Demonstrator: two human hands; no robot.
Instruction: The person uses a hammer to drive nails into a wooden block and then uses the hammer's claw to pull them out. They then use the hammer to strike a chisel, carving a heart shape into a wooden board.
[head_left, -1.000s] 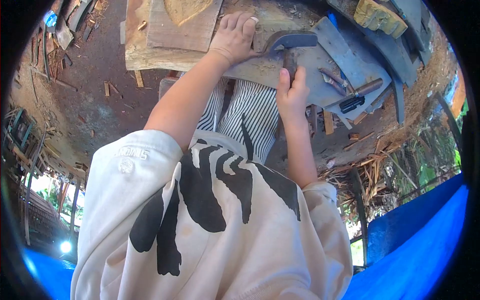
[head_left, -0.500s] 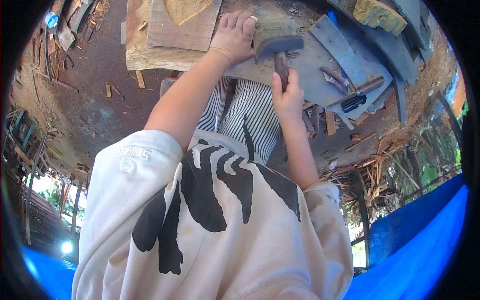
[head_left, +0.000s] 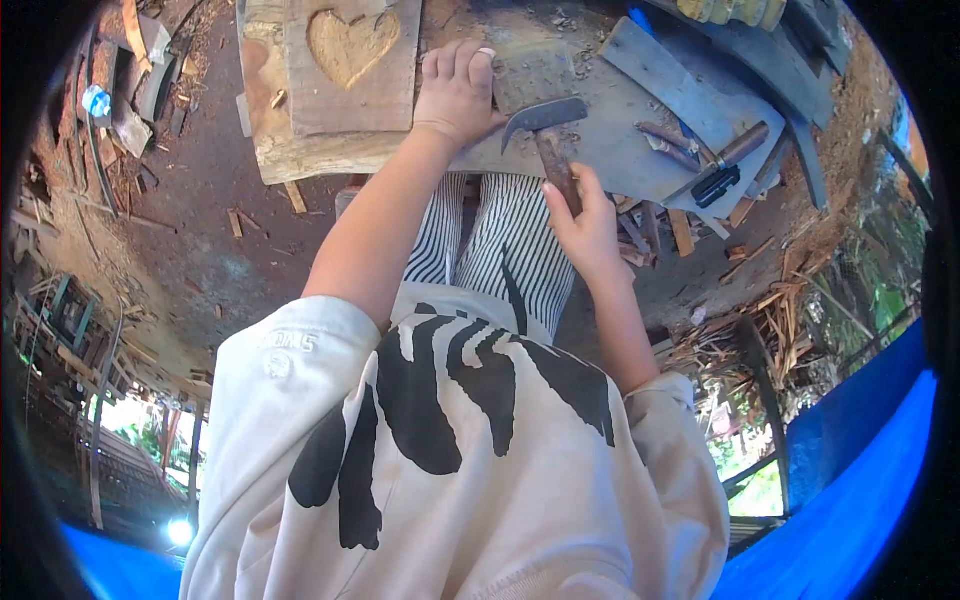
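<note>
My left hand [head_left: 458, 95] lies palm down on the work surface, thumb out to the right, beside the left edge of a square wooden piece [head_left: 535, 75]. My right hand [head_left: 588, 225] is closed around the wooden handle of an adze-like tool [head_left: 548, 115]. The tool's dark metal head, curved at its left end, is at the near edge of the square piece, close to my left thumb. Left of my left hand is a flat board [head_left: 350, 105] with a heart-shaped hollow [head_left: 352, 48] carved in it.
A thick plank [head_left: 275, 155] lies under the heart board. To the right are a grey board [head_left: 660, 85], rusty rods [head_left: 668, 145], a wooden-handled tool [head_left: 742, 145], a black object [head_left: 716, 186] and a yellowish block [head_left: 735, 10]. Wood scraps [head_left: 680, 230] litter the ground.
The view has shifted, showing more of the heart hollow. The tool's head, blurred before, is now sharp and turned to a different angle. My left hand remains by the square piece.
</note>
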